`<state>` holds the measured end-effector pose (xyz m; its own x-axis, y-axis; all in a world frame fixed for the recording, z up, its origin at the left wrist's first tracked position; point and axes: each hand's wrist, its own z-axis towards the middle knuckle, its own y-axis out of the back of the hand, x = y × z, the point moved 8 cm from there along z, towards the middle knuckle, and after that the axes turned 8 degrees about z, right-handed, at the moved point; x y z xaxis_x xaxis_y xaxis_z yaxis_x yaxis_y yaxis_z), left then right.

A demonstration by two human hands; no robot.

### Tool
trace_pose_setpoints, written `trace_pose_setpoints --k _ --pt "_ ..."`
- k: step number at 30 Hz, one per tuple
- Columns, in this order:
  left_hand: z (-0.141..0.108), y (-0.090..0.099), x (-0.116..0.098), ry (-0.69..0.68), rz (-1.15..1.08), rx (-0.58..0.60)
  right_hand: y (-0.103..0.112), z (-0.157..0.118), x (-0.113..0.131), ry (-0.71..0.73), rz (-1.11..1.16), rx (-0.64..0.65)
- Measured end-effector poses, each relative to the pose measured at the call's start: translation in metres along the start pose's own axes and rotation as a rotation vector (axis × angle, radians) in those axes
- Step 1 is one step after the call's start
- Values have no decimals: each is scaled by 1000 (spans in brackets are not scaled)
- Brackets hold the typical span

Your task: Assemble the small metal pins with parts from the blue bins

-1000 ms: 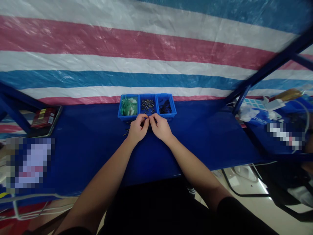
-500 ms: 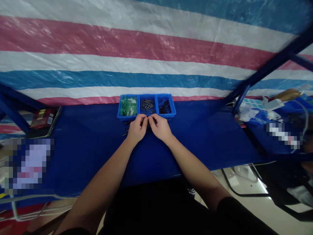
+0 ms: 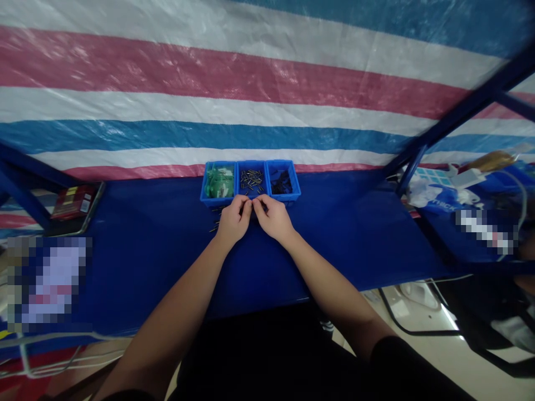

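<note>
1. Left hand (image 3: pixel 234 220) and right hand (image 3: pixel 272 218) side by side on the blue counter (image 3: pixel 343 234), fingertips curled together, just near the blue bin (image 3: pixel 251 163).
2. Grip pinched closed on both; anything held too small to tell.
3. Metal pins (image 3: pixel 251 181) in the middle compartment.
4. Loose pins (image 3: pixel 215 221) on the counter, just left of the left hand.
5. Green parts (image 3: pixel 218 182) in the left compartment, dark parts (image 3: pixel 281 182) in the right.

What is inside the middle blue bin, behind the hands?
Many small metal pins lie loose in the blue plastic bin. The left hand and right hand hide its front edge.
</note>
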<state>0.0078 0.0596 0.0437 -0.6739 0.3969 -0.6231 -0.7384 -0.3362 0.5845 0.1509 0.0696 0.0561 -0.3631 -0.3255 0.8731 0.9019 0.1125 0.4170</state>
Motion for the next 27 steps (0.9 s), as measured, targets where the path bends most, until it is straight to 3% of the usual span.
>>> trace_pose_setpoints --k 27 --pt "1 1 -3 1 6 6 -1 0 0 -11 -2 17"
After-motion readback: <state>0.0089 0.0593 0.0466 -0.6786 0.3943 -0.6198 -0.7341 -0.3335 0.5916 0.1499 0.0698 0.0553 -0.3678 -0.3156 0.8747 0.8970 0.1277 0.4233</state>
